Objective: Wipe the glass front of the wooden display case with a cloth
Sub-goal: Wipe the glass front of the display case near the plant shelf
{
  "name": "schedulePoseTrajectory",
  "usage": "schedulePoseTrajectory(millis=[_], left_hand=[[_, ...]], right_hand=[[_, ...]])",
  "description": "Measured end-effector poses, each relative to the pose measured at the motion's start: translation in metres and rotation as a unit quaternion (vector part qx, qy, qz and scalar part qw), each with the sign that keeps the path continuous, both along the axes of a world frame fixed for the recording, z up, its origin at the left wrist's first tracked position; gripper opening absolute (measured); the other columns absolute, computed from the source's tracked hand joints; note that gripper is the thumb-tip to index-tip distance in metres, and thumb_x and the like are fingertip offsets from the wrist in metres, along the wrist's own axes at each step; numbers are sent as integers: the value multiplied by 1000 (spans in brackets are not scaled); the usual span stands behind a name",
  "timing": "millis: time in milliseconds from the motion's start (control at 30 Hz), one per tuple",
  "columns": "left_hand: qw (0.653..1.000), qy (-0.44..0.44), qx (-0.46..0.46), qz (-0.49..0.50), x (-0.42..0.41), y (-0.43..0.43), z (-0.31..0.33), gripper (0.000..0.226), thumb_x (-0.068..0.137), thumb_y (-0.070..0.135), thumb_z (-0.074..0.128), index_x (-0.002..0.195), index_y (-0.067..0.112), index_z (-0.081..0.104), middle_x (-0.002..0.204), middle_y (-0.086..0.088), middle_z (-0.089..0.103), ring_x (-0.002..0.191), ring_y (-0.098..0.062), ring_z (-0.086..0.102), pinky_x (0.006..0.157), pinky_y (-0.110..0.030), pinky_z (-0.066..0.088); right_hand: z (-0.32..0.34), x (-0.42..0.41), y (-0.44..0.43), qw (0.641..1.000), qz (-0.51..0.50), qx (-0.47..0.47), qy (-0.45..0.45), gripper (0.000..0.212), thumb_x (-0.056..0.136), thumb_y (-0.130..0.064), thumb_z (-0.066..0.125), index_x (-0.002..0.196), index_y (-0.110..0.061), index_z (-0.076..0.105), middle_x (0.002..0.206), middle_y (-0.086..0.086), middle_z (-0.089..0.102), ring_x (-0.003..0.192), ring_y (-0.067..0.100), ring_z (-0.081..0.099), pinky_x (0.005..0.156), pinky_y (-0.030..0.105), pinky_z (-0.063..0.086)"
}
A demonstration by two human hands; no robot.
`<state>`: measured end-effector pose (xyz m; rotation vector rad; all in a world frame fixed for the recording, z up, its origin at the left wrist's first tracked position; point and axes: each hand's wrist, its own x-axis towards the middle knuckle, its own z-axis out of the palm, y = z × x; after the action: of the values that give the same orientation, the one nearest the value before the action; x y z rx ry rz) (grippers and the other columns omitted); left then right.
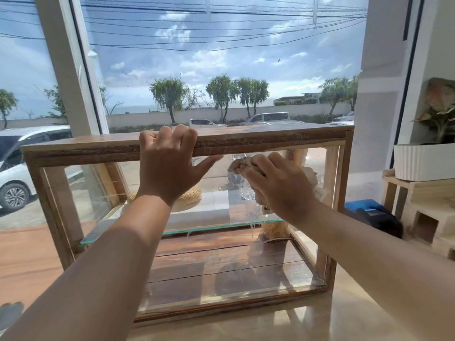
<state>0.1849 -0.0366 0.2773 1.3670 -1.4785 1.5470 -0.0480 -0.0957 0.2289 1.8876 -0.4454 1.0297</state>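
The wooden display case (246, 141) stands on the counter (320, 316), toward its far edge. The left hand (170, 166) grips the case's top board, fingers hooked over it. The right hand (278, 183) clutches a bunched cloth (240, 164), seemingly pressed on the glass front (197, 254) at its upper right.

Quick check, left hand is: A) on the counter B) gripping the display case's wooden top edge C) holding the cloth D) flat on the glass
B: the left hand grips the top rail of the wooden glass-fronted display case; the right hand holds the crumpled beige cloth.
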Motion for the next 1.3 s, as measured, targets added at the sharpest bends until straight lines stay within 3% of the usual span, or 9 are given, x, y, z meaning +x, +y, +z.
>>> schedulePoseTrajectory(millis=[133, 333, 500, 700, 867, 1000, 1067, 1200, 1300], left_hand=[[1000, 0, -2, 2, 0, 1, 0, 66, 91, 73, 39, 93, 8, 52, 82, -9, 56, 70, -28, 50, 67, -40, 30], [1000, 6, 10, 8, -1, 1, 0, 67, 90, 74, 38, 93, 8, 52, 83, -9, 57, 69, -28, 51, 67, -40, 29], [1000, 8, 18, 11, -1, 2, 1, 68, 90, 74, 38, 94, 8, 52, 83, -9, 56, 70, -29, 51, 67, -40, 30], [997, 0, 76, -11, 7, 10, 3, 60, 95, 64, 37, 105, 8, 54, 92, -11, 57, 76, -30, 52, 70, -40, 29], [989, -18, 132, -66, 18, 15, 9, 54, 94, 51, 42, 123, 8, 53, 106, -10, 61, 87, -33, 55, 76, -40, 29], [981, -15, 180, -66, 22, 18, 14, 57, 95, 48, 42, 138, 11, 43, 123, -10, 57, 102, -33, 52, 86, -40, 26], [975, -9, 208, -73, 25, 20, 16, 58, 95, 45, 47, 144, 15, 37, 131, -8, 53, 111, -32, 48, 91, -40, 24], [973, 1, 217, -76, 26, 23, 15, 55, 93, 46, 49, 141, 21, 39, 133, -3, 52, 112, -29, 46, 93, -40, 24], [979, 11, 186, -79, 28, 23, 11, 49, 93, 50, 50, 133, 22, 45, 127, -1, 56, 105, -28, 48, 87, -39, 24]], right_hand=[[-15, -17, -3, 996, 1, -7, 91, 14, 94, -10, 56, 104, -12, 65, 100, 8, 64, 78, 24, 59, 57, 35, 54], [-2, 3, 6, 998, 12, 27, -56, 20, 85, -11, 62, 104, -13, 55, 95, 11, 61, 78, 27, 56, 57, 35, 51], [-19, 4, 8, 998, 10, 25, 64, 17, 88, -12, 66, 105, -13, 64, 97, 8, 62, 77, 23, 56, 55, 35, 53], [4, 15, 13, 994, 14, 51, -92, 7, 90, -13, 62, 96, -12, 64, 92, 10, 60, 77, 26, 56, 53, 36, 52], [-14, 42, 18, 999, 26, 36, 5, 15, 89, -14, 66, 104, -13, 67, 98, 8, 64, 79, 25, 58, 57, 37, 55], [0, 50, 23, 989, 40, 67, -128, 4, 89, -10, 63, 90, -14, 64, 89, 6, 59, 74, 24, 55, 51, 37, 51], [-2, 55, 23, 991, 30, 53, -118, 6, 87, -8, 62, 89, -14, 63, 88, 7, 59, 74, 25, 55, 51, 37, 51], [-5, 52, 21, 998, 22, 21, -49, 8, 89, -13, 67, 97, -15, 64, 93, 6, 61, 75, 23, 56, 55, 36, 53], [0, 36, 16, 998, 7, 16, -55, 14, 85, -12, 69, 96, -16, 61, 92, 6, 60, 75, 24, 55, 55, 36, 52]])
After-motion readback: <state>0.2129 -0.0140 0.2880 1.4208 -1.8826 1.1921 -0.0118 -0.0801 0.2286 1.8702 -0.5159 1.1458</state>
